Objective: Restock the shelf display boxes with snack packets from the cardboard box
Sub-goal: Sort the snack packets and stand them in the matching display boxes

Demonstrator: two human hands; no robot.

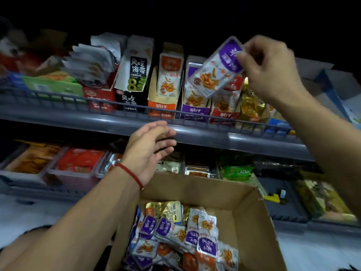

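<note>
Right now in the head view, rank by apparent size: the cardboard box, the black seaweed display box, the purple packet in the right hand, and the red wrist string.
1. cardboard box, though nearness inflates it
2. black seaweed display box
3. purple packet, pinched by the right hand
4. red wrist string

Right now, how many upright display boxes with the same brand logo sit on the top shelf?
3 with that logo: orange display box, purple display box below the held purple packet, and red display box, side by side. Others farther right may be hidden.
</note>
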